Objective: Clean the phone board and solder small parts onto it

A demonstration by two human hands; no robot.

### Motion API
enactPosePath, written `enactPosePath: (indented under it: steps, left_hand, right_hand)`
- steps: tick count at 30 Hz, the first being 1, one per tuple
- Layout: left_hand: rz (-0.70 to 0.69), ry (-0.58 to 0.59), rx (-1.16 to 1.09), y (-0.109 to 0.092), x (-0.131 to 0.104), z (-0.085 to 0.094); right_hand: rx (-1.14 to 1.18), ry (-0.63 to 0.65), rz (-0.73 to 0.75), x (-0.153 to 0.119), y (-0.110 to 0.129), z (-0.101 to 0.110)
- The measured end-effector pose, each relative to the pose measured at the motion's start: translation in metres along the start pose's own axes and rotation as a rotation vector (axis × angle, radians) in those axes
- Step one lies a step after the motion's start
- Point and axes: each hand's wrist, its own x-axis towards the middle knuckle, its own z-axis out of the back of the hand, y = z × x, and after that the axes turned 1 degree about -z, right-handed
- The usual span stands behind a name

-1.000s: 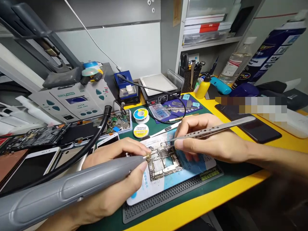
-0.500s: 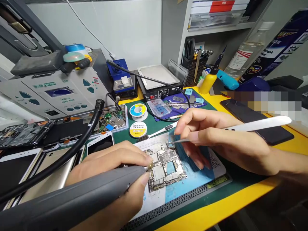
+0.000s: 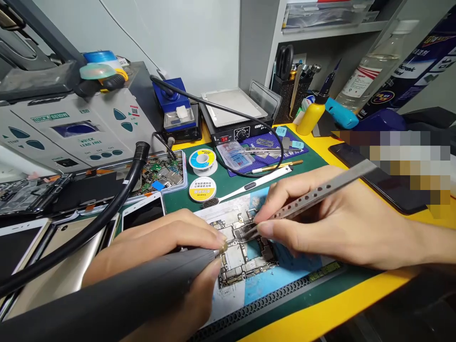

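Observation:
My left hand (image 3: 167, 232) is closed at the left edge of a phone circuit board (image 3: 233, 256). Finger and thumb pinch the brass-coloured end of a dark grey tapered tool (image 3: 124, 285), whose body covers part of the hand. In my right hand (image 3: 320, 223) is a pair of metal tweezers (image 3: 313, 192) with a row of holes. Their tips reach down to a dark square patch (image 3: 244, 232) on the board. Whether they grip anything there is too small to tell. Under the board lies a blue and white mat (image 3: 261, 287).
Behind the board are a toothbrush-like brush (image 3: 256, 183), a solder spool (image 3: 202, 161) and a heating plate (image 3: 233, 107). A hot-air station (image 3: 85, 128), a black hose (image 3: 117, 213) and several phones (image 3: 67, 251) fill the left. A yellow bottle (image 3: 311, 116) and a dark phone (image 3: 374, 178) are at right.
My right hand has moved left and lower over the board, and the tweezers' tips now reach the dark square patch. My left hand keeps its place at the board's edge. The view has shifted slightly.

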Motion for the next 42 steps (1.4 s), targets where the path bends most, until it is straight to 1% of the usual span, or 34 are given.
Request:
enactPosePath:
  steps: [1,5,12,19,23,26,32,35,37,40,42]
  left_hand:
    - [-0.009,-0.018,0.003,0.0,0.0,0.0]
    - [-0.026,-0.054,0.004,-0.001,0.0,-0.001]
    - [-0.011,-0.059,0.005,-0.001,0.0,-0.002]
    - [-0.049,-0.046,0.008,0.0,0.0,0.0]
    - [-0.046,-0.052,-0.015,-0.003,0.001,-0.001]
    - [-0.045,-0.04,-0.026,-0.004,-0.001,-0.002]
    - [-0.059,0.021,-0.006,0.003,-0.004,0.001]
    - [-0.099,0.061,0.023,0.007,-0.003,0.004]
    - [-0.126,0.059,0.02,0.006,-0.003,0.006]
    - [-0.094,0.016,0.001,0.003,-0.004,0.006]
    - [-0.053,0.027,0.025,0.002,-0.005,0.007]
  right_hand:
    - [0.015,-0.011,0.002,0.0,-0.001,-0.003]
    - [0.106,-0.001,-0.072,0.0,-0.003,-0.011]
    - [0.138,0.015,-0.146,0.002,-0.001,-0.011]
    - [0.106,0.022,-0.133,0.001,-0.003,-0.011]
    - [0.122,0.053,-0.145,0.001,-0.002,-0.009]
    - [0.109,0.044,-0.155,0.002,-0.002,-0.009]
    - [0.128,0.012,-0.205,0.003,-0.002,-0.011]
    - [0.124,0.01,-0.198,0.003,-0.001,-0.01]
    - [0.115,0.021,-0.182,0.003,-0.001,-0.01]
    - [0.103,0.037,-0.165,0.003,-0.001,-0.01]
    - [0.11,0.035,-0.162,0.002,-0.001,-0.01]
